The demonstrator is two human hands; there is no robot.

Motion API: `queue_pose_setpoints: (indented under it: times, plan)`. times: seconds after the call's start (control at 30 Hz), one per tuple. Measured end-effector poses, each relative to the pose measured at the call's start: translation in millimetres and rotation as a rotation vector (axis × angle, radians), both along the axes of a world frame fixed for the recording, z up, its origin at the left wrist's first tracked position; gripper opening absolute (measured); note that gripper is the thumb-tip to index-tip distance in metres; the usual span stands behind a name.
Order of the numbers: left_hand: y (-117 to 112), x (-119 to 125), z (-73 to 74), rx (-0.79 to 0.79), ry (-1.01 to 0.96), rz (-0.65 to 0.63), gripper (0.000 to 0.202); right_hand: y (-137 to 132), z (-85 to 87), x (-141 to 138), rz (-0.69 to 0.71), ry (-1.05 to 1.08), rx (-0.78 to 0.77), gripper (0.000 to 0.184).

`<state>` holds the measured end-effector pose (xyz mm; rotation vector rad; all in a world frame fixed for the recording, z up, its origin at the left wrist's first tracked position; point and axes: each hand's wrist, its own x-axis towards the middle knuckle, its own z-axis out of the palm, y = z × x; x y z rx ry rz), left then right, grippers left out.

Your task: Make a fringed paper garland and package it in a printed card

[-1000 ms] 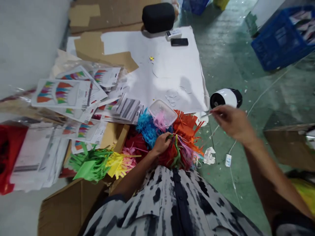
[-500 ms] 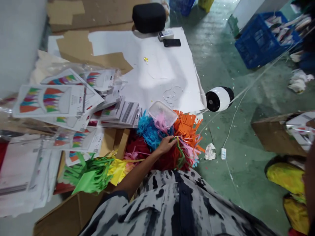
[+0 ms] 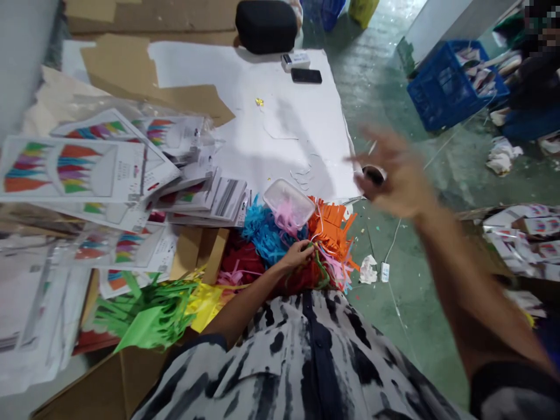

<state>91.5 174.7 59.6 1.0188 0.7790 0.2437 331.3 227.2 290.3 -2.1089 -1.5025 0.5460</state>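
Observation:
My left hand (image 3: pixel 300 255) is closed in a pinch over the paper fringes at my lap. From its fingertips a thin white string (image 3: pixel 321 224) curves up across the orange fringed paper (image 3: pixel 333 224). Green and pink strips lie just right of these fingers. My right hand (image 3: pixel 396 175) is raised over the table's right edge, blurred, its fingers looking spread apart. Blue fringed paper (image 3: pixel 262 236) and a clear plastic tray (image 3: pixel 289 201) with pink strips sit above my left hand. Green fringed paper (image 3: pixel 151 318) and yellow paper (image 3: pixel 207 303) lie left of my forearm.
Packaged tassel garlands (image 3: pixel 74 169) are piled at the left. The white table sheet (image 3: pixel 245 76) holds a phone (image 3: pixel 306 76), a black case (image 3: pixel 266 26) and gold bits (image 3: pixel 259 102). A blue crate (image 3: pixel 446 87) stands on the floor. A cardboard box (image 3: pixel 476 239) lies right.
My right hand has come into view from the right, over the table edge. My left hand stays in nearly the same spot, with white string now showing above it. The view has shifted slightly.

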Motion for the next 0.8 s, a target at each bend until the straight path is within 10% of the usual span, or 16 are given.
queue_pose_setpoints:
  times: [0.1, 0.33, 0.6, 0.8]
  plan:
    - [-1, -4, 1.7, -0.065, -0.042, 0.033, 0.048, -44, -52.4, -32, 0.295, -0.034, -0.116, 0.032]
    - [-8, -6, 15.6, -0.082, -0.064, 0.136, 0.056, -121, -180.8, -76, 0.347, 0.073, -0.299, 0.017]
    - [-4, -49, 63.0, 0.052, 0.018, 0.373, 0.036, -144, -207.3, -55, 0.28, -0.004, -0.35, 0.035]
    - [35, -143, 141.4, 0.214, -0.012, 0.738, 0.04, -154, -225.5, -51, 0.203, -0.069, -0.387, 0.035]
